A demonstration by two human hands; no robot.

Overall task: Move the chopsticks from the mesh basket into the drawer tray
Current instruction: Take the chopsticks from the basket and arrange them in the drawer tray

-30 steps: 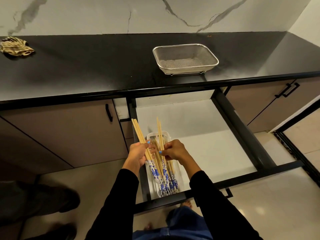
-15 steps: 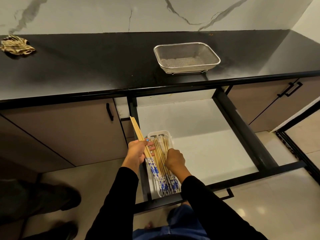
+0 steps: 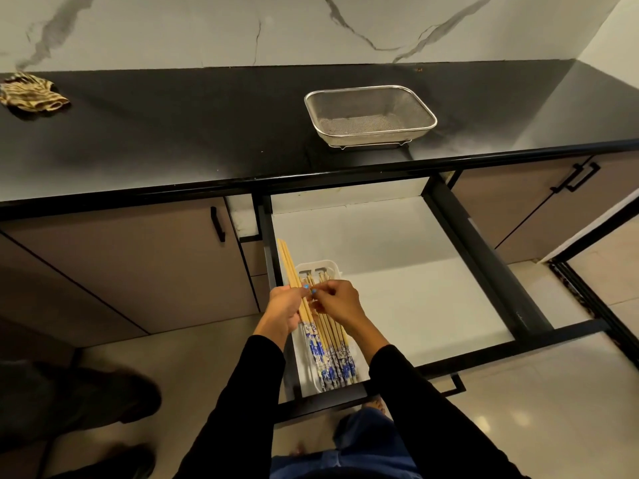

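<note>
Bamboo chopsticks w/ blue-white patterned ends [image 3: 332, 354] are mostly laid in the white drawer tray [image 3: 333, 267], lower centre of frame, tips pointing toward the counter, patterned ends toward the drawer front. A few more sticks [image 3: 288, 264] are held by the left hand [image 3: 285, 311], fingers curled shut around them, tips sticking up-left past the tray's far end. The right hand [image 3: 337, 302] sits just beside the left, thumb + forefinger pinched at the held bundle; whether one stick is actually gripped can't be told, fingertips overlap.

Step judged: last batch being fed from left hand into tray, stick by stick or as a bunch. Task judged nearly done. Next move calls for the held sticks to be lowered parallel w/ those already laid, same end orientation, then released; care needed so tips don't catch the tray's end wall or ride over the left rim.

Containers: mesh basket [image 3: 370, 115] on black countertop [image 3: 173, 133], upper right of centre, appears empty, no sticks seen inside. Open drawer [image 3: 397, 288] w/ white floor, only the tray at its left side; rest bare. Tray holds the laid sticks, packed side by side. Striped cloth [image 3: 31, 96] at upper left of frame, not involved
</note>
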